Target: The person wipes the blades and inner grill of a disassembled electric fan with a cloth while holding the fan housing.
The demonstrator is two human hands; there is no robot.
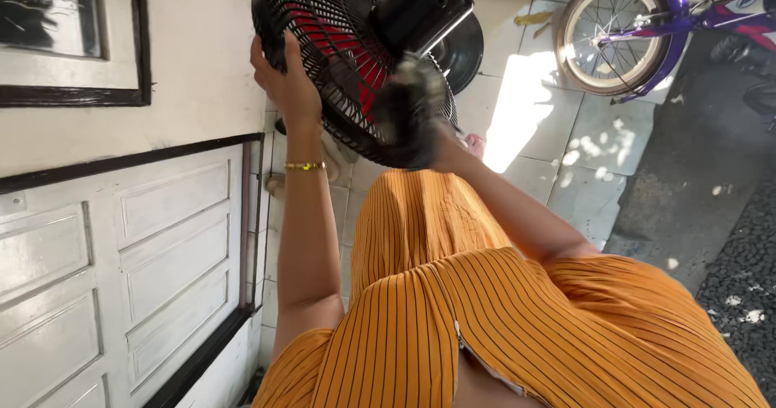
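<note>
Clothing: orange dress with thin dark stripes [485, 327], nearest to the camera.
Fan: black fan [356, 60] with round wire cage, red blades inside, glossy black motor housing at the back; it is held up above the tiled floor [598, 141], beside the white wall [194, 60].
Left hand: left hand [283, 81], grip clamped on the cage rim; gold bracelet [305, 166] on the wrist.
Right hand: right hand [416, 129] at the lower cage, blurred; grip state I cannot tell.
Behind: purple bicycle [647, 28].
</note>
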